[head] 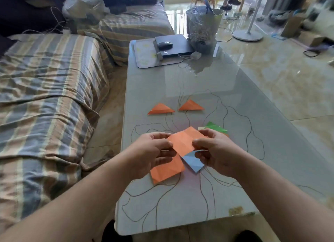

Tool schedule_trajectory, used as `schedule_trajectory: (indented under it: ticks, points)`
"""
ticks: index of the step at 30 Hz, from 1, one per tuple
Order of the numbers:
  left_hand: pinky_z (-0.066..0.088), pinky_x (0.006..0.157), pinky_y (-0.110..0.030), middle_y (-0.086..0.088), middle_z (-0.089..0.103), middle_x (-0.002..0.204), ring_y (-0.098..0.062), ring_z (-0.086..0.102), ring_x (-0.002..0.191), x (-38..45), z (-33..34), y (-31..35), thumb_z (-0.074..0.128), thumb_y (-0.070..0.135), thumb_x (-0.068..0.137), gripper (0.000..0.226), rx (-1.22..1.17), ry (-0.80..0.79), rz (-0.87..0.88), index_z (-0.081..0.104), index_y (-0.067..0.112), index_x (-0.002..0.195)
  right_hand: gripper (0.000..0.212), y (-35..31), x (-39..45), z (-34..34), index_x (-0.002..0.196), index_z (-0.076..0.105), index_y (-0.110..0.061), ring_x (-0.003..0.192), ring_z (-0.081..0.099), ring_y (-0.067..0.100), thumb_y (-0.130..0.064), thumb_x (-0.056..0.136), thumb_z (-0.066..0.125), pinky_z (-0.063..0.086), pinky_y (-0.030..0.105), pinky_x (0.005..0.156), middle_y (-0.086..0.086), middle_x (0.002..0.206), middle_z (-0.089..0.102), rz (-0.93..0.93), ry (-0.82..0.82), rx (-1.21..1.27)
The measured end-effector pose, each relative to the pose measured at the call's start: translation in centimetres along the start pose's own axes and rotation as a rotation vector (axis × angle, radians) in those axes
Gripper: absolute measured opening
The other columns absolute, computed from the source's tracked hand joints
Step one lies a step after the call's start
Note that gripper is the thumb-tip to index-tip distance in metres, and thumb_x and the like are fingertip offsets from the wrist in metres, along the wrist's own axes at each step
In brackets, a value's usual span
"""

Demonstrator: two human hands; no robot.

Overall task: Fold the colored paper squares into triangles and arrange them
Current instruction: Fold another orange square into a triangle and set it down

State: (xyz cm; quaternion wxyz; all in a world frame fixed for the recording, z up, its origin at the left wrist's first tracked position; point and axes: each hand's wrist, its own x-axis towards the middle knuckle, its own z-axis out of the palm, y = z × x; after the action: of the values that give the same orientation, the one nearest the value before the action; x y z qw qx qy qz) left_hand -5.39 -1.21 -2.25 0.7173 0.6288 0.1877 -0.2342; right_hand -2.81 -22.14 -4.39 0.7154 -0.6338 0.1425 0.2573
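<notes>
Both hands are holding an orange sheet (182, 141) above the near part of the table (226, 100): the left hand (153, 154) is pinching its left edge, the right hand (215, 151) its right. Beneath are lying an orange square (168, 170) and blue paper (192, 161). Two orange triangles (160, 109) are sitting farther off; green paper (216, 127) is lying right.

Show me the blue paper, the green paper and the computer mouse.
blue paper (193, 162), head view, middle of its creased face
green paper (216, 127), head view, its visible top sheet
computer mouse (164, 44), head view, its back
</notes>
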Motion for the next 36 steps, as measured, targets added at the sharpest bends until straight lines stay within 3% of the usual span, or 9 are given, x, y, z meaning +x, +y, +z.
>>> schedule_trajectory:
  ticks: [5, 10, 13, 15, 23, 26, 30, 33, 36]
  points:
    - [0.063, 0.063, -0.034, -0.021, 0.067, 0.095, -0.029, 0.075, 0.076, -0.3, 0.0, 1.3, 0.055, -0.002, 0.099, 0.027, -0.048, 0.009, 0.017, 0.06, 0.011, 0.122, 0.032, -1.1, -0.1, 0.1, 0.124, 0.062, -0.018, 0.055, 0.058, 0.019, -0.004, 0.096, 0.067, 0.04, 0.029, 0.056, 0.008, 0.072, 0.071, -0.006, 0.018, 0.033]
    - [0.063, 0.069, -0.038, -0.015, 0.07, 0.08, -0.025, 0.071, 0.071, -0.2, 0.3, 1.0, 0.053, -0.003, 0.098, 0.034, -0.002, 0.017, 0.089, 0.061, 0.019, 0.123, 0.036, -1.8, -0.4, 0.3, 0.122, 0.064, -0.023, 0.058, 0.059, 0.021, -0.002, 0.094, 0.069, 0.043, 0.028, 0.056, 0.009, 0.077, 0.071, -0.054, 0.015, 0.034]
    - [0.064, 0.078, -0.042, -0.017, 0.071, 0.092, -0.027, 0.073, 0.08, -0.5, 0.7, 1.3, 0.06, 0.003, 0.099, 0.037, -0.007, -0.013, 0.147, 0.056, 0.027, 0.127, 0.035, -1.8, -0.7, 0.6, 0.12, 0.065, -0.023, 0.059, 0.06, 0.021, -0.002, 0.093, 0.069, 0.044, 0.029, 0.058, 0.009, 0.081, 0.071, -0.088, 0.033, 0.034]
    - [0.063, 0.075, -0.04, -0.019, 0.069, 0.096, -0.026, 0.074, 0.08, -0.6, 0.8, 1.4, 0.062, 0.001, 0.099, 0.041, -0.049, -0.018, 0.171, 0.055, 0.027, 0.129, 0.034, -1.9, -0.9, 0.8, 0.12, 0.065, -0.022, 0.06, 0.06, 0.022, -0.002, 0.093, 0.069, 0.044, 0.03, 0.058, 0.01, 0.084, 0.071, -0.103, 0.021, 0.031]
    - [0.061, 0.064, -0.033, -0.011, 0.066, 0.08, -0.022, 0.066, 0.071, -0.7, 0.7, 1.9, 0.054, -0.007, 0.098, 0.04, -0.255, -0.008, 0.124, 0.062, 0.02, 0.126, 0.032, -2.4, -1.4, 1.4, 0.121, 0.065, -0.021, 0.06, 0.06, 0.021, -0.003, 0.095, 0.068, 0.044, 0.029, 0.056, 0.01, 0.076, 0.072, -0.101, 0.024, 0.059]
    - [0.061, 0.063, -0.033, -0.012, 0.069, 0.084, -0.023, 0.067, 0.071, -0.8, 1.0, 1.8, 0.053, -0.011, 0.097, 0.036, -0.26, -0.021, 0.109, 0.064, 0.011, 0.124, 0.032, -2.6, -1.6, 1.4, 0.121, 0.065, -0.022, 0.061, 0.061, 0.022, -0.004, 0.095, 0.068, 0.045, 0.029, 0.056, 0.012, 0.077, 0.073, -0.098, 0.036, 0.057]
    - [0.061, 0.069, -0.034, -0.018, 0.067, 0.091, -0.025, 0.066, 0.074, -0.8, 1.1, 1.7, 0.057, -0.011, 0.095, 0.039, -0.23, -0.014, 0.109, 0.063, 0.015, 0.124, 0.032, -2.8, -1.8, 1.2, 0.119, 0.067, -0.023, 0.064, 0.062, 0.022, -0.005, 0.094, 0.071, 0.047, 0.03, 0.058, 0.009, 0.077, 0.072, -0.102, 0.041, 0.031]
    - [0.056, 0.07, -0.034, -0.016, 0.065, 0.088, -0.021, 0.063, 0.07, -0.7, 1.0, 1.7, 0.064, -0.008, 0.092, 0.044, -0.202, 0.004, 0.109, 0.061, 0.022, 0.125, 0.038, -2.6, -1.7, 1.1, 0.123, 0.062, -0.03, 0.073, 0.066, 0.02, -0.01, 0.092, 0.074, 0.051, 0.032, 0.062, 0.005, 0.089, 0.073, -0.151, 0.08, -0.171]
    - [0.05, 0.068, -0.032, -0.017, 0.063, 0.09, -0.02, 0.062, 0.071, -0.7, 1.0, 1.7, 0.07, -0.001, 0.092, 0.044, -0.15, 0.01, 0.113, 0.058, 0.023, 0.127, 0.053, -2.1, -1.6, 0.5, 0.131, 0.053, -0.04, 0.099, 0.063, 0.019, -0.028, 0.087, 0.079, 0.059, 0.039, 0.084, -0.004, 0.112, 0.06, -0.332, 0.227, -0.672]
